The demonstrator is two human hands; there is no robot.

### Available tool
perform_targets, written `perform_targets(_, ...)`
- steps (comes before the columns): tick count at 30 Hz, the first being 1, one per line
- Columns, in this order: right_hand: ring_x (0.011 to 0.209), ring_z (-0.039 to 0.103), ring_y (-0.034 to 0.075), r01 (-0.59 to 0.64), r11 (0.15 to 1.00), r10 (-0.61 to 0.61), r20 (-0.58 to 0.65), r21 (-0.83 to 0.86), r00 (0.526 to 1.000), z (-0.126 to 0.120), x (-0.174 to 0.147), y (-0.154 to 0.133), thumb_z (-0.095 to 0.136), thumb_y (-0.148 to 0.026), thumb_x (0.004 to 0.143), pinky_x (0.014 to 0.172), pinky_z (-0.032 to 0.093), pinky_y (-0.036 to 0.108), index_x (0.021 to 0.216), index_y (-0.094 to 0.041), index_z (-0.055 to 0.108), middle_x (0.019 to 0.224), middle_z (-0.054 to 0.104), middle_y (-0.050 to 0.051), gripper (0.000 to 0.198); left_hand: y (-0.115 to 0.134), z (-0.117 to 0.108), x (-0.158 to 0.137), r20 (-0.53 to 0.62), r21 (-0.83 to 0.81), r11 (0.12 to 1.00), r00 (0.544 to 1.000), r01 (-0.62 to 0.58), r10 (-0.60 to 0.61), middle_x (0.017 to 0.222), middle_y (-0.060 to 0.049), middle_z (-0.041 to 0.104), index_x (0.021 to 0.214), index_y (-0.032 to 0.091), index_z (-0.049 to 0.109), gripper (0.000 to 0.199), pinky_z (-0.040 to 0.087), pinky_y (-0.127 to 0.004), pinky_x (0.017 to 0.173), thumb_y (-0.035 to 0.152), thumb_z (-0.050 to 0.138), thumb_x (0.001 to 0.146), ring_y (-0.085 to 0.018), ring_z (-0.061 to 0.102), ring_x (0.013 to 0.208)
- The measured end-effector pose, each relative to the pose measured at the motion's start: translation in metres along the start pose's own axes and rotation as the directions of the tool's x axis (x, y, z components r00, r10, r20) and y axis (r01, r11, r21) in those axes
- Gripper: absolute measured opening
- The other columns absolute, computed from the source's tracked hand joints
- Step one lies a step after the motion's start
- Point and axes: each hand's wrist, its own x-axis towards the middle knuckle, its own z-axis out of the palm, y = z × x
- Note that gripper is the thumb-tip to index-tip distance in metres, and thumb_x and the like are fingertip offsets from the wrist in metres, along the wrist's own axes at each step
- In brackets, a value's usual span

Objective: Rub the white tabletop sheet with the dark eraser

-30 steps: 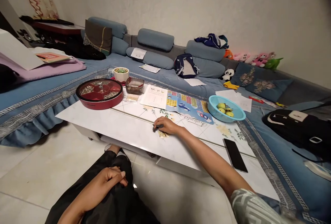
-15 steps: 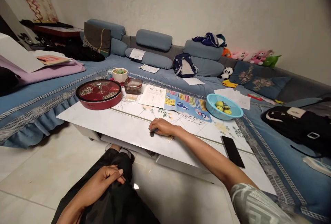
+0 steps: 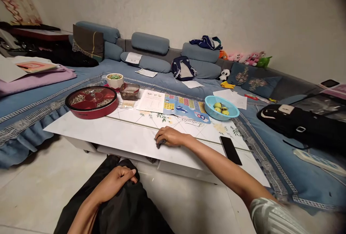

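Near the white table's [image 3: 81, 129] front edge, the right hand [image 3: 169, 136] grips a small dark object [image 3: 161, 142]; the left hand [image 3: 121, 177] lies curled on the lap [image 3: 127, 212]. A blue basket [image 3: 212, 113] holds yellow-green fruit [image 3: 225, 112]; a red tray [image 3: 94, 114], pale bits [image 3: 105, 102].

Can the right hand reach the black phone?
Probably yes: nothing covers the black phone, which lies beside the right forearm. But the right hand holds something dark, so it isn't free.
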Motion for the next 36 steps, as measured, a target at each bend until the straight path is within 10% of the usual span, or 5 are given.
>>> perform_targets(15,0.128,0.060,0.025,0.003,0.994,0.008,0.098,-0.112,0.995,-0.003,-0.031,-0.014,0.064,-0.014,0.097,0.102,0.040,0.040,0.104,-0.030,0.079,0.132,0.076,0.003,0.023,-0.020,-0.004,-0.008,-0.009,-0.061,0.998,1.000,-0.011,0.010,0.096,-0.006,0.080,0.082,0.023,0.086,0.059,0.049,-0.033,0.101,0.065,0.052,0.104,-0.027,0.071,0.101)
perform_targets(20,0.125,0.063,0.027,-0.251,0.962,0.239,-0.116,-0.108,0.964,-0.021,-0.064,-0.003,0.065,-0.014,0.093,0.105,0.043,0.042,0.119,-0.029,0.078,0.135,0.074,0.007,0.032,-0.027,-0.002,-0.015,-0.034,-0.065,0.998,0.999,0.001,-0.003,0.097,-0.006,0.080,0.082,0.024,0.086,0.060,0.046,-0.035,0.110,0.067,0.051,0.104,-0.027,0.069,0.104)
perform_targets(26,0.104,0.070,0.027,-0.694,0.681,0.717,-0.401,0.232,0.570,-0.018,-0.105,0.007,0.065,-0.037,0.094,0.094,0.051,0.037,0.105,-0.025,0.078,0.111,0.078,0.009,0.021,-0.030,0.003,-0.007,-0.012,-0.081,0.997,1.000,-0.011,0.010,0.098,-0.006,0.080,0.082,0.023,0.086,0.059,0.048,-0.034,0.106,0.066,0.051,0.104,-0.027,0.070,0.104)
perform_targets(31,0.082,0.068,0.025,-0.819,0.451,0.850,-0.451,0.355,0.272,0.005,-0.143,0.013,0.055,-0.046,0.094,0.078,0.051,0.034,0.092,-0.020,0.074,0.085,0.076,0.006,0.033,-0.025,0.008,0.007,0.024,-0.080,0.997,0.999,-0.022,0.024,0.098,-0.005,0.080,0.084,0.023,0.085,0.059,0.049,-0.032,0.100,0.066,0.051,0.105,-0.026,0.072,0.101)
perform_targets(36,0.092,0.070,0.029,-0.868,0.323,0.876,-0.465,0.378,0.123,0.020,-0.180,0.001,0.060,-0.049,0.090,0.084,0.054,0.039,0.095,-0.018,0.078,0.090,0.076,0.009,0.036,-0.023,0.007,0.010,0.025,-0.070,0.997,1.000,-0.011,0.013,0.097,-0.005,0.080,0.085,0.023,0.085,0.060,0.048,-0.031,0.101,0.068,0.051,0.104,-0.027,0.072,0.102)
